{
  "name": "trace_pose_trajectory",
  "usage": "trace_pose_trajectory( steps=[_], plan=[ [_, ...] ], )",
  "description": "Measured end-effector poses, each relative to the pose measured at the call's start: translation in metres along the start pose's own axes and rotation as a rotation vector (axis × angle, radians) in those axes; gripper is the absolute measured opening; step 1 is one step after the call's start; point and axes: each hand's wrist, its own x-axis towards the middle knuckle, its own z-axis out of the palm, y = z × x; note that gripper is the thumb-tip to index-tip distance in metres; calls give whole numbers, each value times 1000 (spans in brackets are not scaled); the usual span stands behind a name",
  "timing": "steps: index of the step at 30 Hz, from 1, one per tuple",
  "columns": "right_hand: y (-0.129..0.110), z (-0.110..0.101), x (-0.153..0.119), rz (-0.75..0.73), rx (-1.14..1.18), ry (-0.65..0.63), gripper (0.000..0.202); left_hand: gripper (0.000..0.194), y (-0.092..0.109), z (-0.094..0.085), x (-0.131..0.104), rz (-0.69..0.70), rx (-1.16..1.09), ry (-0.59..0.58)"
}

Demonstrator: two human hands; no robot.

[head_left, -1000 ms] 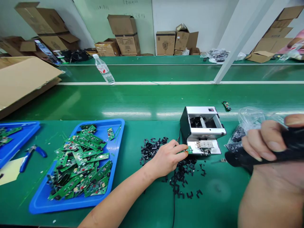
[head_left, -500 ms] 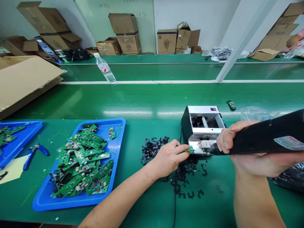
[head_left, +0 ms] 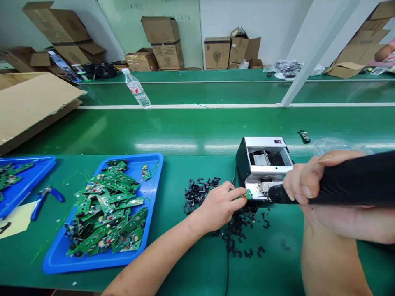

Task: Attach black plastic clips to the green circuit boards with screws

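Note:
My right hand (head_left: 308, 179) is wrapped round a black electric screwdriver (head_left: 361, 181), whose tip points left at the front ledge of a small screw feeder (head_left: 267, 168). Whether the tip touches the ledge I cannot tell. My left hand (head_left: 220, 205) pinches a small green circuit board (head_left: 249, 194) at the feeder's front left corner; the fingers cover part of the board. Small black plastic clips (head_left: 197, 195) lie in a pile beside and below the left hand. A black cable (head_left: 227, 255) runs down the mat past that hand.
A blue tray (head_left: 154, 197) of circuit boards stands left, with another blue tray (head_left: 46, 166) further left. Blue-handled pliers (head_left: 43, 201) lie between them. A water bottle (head_left: 137, 90), a cardboard box (head_left: 37, 107) and a loose board (head_left: 305, 136) are beyond. A white post (head_left: 305, 74) rises right.
The screwdriver and my right hand have shifted and look closer to the camera. A part inside the feeder has moved. The loose board behind it has slid slightly right. My left hand stays nearly still.

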Motion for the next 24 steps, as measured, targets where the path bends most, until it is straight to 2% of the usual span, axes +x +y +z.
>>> trace_pose_trajectory(
  steps=[3, 7, 15, 24],
  plan=[
    [0, 19, 14, -91, 68, 26, 73, 27, 1, -1, 0, -2, -5, 0],
    [7, 32, 22, -30, -5, 3, 78, 27, 1, -3, 2, 11, -17, 7],
    [19, 31, 22, -45, 23, 38, 80, 28, 2, -2, 3, 16, -2, 9],
    [28, 32, 22, -3, 95, -17, 79, 27, 1, 0, 2, 11, -22, 8]
  ],
)
